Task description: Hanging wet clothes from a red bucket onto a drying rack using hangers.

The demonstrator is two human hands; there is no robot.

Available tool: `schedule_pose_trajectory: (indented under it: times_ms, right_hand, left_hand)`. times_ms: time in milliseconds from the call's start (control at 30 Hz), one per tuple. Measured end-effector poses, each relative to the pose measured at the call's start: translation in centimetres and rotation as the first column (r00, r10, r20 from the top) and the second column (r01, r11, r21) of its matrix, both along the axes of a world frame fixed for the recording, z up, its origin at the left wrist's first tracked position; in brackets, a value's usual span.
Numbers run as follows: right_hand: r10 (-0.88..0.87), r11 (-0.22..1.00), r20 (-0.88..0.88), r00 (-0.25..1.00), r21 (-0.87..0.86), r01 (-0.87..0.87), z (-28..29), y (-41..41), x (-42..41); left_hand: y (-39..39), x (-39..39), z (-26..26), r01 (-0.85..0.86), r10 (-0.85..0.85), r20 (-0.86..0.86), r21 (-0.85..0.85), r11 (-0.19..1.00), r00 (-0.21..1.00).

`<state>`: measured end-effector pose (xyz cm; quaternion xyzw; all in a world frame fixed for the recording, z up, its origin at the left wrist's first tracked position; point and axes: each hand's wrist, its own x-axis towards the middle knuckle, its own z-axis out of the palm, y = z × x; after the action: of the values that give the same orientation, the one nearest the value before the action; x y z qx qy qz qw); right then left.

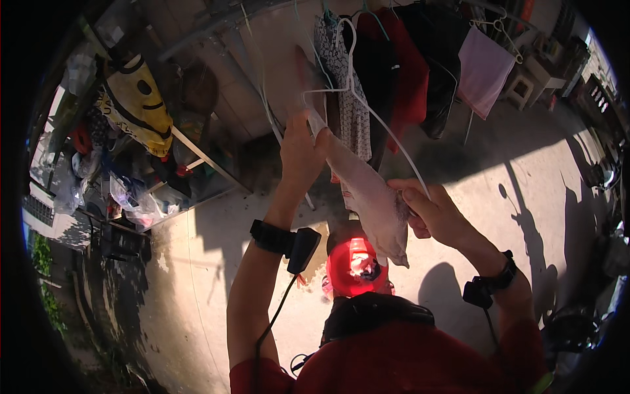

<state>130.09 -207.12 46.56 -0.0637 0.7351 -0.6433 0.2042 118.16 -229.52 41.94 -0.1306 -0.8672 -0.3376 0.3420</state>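
Note:
A white clothes hanger (391,130) is held up in front of me, its hook at the top. My right hand (433,209) grips the hanger's lower right end, with thumb and forefinger next to the edge of a pale pink cloth (369,192). The upper end of this cloth is pinched in my left hand (302,152), near the hanger's left end. From there the cloth slants down to the right and hangs in folds. Whether it passes over the hanger's bar is not clear. Below it, a sunlit red bucket (337,268) has crumpled fabric inside.
Clothes hang from a rail ahead: a patterned garment (352,118), a red garment (411,74) and a pink cloth (485,71). On the left, a yellow smiley-face bag (140,106) hangs above a cluttered rack with plastic bags (135,199). A stool (519,91) stands far right.

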Motion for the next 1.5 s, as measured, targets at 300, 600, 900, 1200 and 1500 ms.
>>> schedule_pose_trajectory:
  times_ms: [300,600,900,1200,1500]
  right_hand:
    - [-0.06,0.997,-0.202,0.977,0.029,0.067,2.1,-8.5,-10.2]
    - [-0.245,0.967,-0.197,0.949,-0.12,0.224,4.2,-16.6,-21.3]
    - [-0.108,0.97,-0.07,0.992,-0.225,0.09,-3.3,-17.8,-28.5]
    - [-0.181,0.983,-0.351,0.919,-0.068,0.168,-13.6,-14.0,-17.2]
    - [-0.244,0.91,0.498,0.832,0.414,0.019,-54.7,-0.8,-0.3]
  left_hand:
    - [-8.8,13.8,-13.1,0.132,-0.285,0.776,0.257,0.957,0.562]
    - [-15.4,20.1,-17.8,-0.116,-0.293,0.909,0.339,0.934,0.297]
    - [-15.9,21.6,-21.5,-0.322,-0.365,0.893,0.438,0.839,0.262]
    - [-8.2,28.7,-32.2,-0.518,-0.452,0.892,0.393,0.76,0.014]
    - [1.3,31.2,-43.5,-0.712,-0.561,0.823,0.341,0.614,-0.09]
